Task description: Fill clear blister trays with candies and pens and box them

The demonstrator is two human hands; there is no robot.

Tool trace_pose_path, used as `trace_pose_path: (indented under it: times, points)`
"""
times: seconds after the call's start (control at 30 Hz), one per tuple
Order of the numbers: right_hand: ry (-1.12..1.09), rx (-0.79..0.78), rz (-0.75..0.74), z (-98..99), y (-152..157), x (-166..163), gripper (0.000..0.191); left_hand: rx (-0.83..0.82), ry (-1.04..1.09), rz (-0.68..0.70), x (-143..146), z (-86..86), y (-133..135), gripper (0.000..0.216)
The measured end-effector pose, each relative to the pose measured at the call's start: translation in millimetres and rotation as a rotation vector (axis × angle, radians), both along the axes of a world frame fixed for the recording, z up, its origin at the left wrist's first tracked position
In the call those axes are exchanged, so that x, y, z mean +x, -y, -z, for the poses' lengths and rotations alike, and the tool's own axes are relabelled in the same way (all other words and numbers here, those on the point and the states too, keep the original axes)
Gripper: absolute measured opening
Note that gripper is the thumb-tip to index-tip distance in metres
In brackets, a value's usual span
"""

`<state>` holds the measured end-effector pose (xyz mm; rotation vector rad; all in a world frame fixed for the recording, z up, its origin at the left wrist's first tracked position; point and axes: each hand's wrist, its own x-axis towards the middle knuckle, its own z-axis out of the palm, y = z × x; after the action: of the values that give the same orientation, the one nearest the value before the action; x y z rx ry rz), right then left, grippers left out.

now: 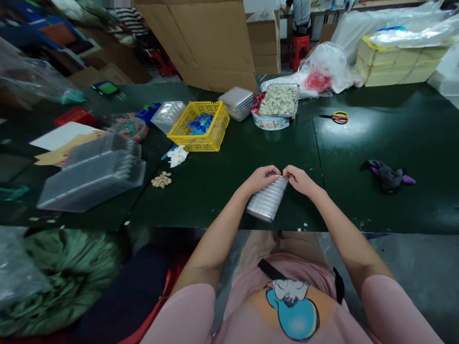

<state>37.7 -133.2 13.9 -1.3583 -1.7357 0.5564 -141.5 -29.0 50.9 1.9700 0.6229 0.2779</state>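
A clear, ribbed plastic pack lies tilted on the dark green table near its front edge. My left hand is closed on the pack's far left corner, fingers bent over its top. At the far right corner, the fingers of my right hand pinch the pack's edge. The two hands almost meet at the far end. What is inside the pack cannot be made out.
Left of my hands are a small pile of beige pieces, crumpled white tissue and a yellow basket with blue items. Behind stands a filled tray on a tin. Scissors and a dark cloth lie right.
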Motion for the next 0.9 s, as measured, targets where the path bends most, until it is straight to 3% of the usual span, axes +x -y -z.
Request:
trace_pose_path:
  times: [0.2, 0.33, 0.43, 0.53, 0.63, 0.77, 0.9]
  points:
    - [-0.159, -0.190, -0.105, 3.0, 38, 6, 0.043, 0.002, 0.010, -0.009, -2, 1.3, -4, 0.025]
    - [-0.175, -0.324, -0.131, 2.9, 61, 16, 0.027, 0.005, -0.017, -0.031, -5, 1.3, -6, 0.026]
    - [-0.421, -0.333, 0.077, 10.2, 65, 43, 0.033, 0.012, -0.021, -0.056, -7, 1.4, -4, 0.028]
    - [-0.642, -0.272, 0.525, 26.5, 58, 78, 0.045, 0.035, -0.018, -0.069, -6, 1.6, -3, 0.028]
    - [-0.637, -0.274, 0.885, 46.2, 47, 101, 0.053, 0.057, -0.042, -0.063, -4, 1.0, -3, 0.028]
    - [-0.544, -0.315, 0.971, 61.5, 35, 114, 0.048, 0.064, -0.049, -0.062, -3, -0.6, -3, 0.029]
    - [-0.404, -0.337, 0.997, 55.7, 33, 124, 0.039, 0.054, -0.039, -0.069, -3, -1.5, -3, 0.029]
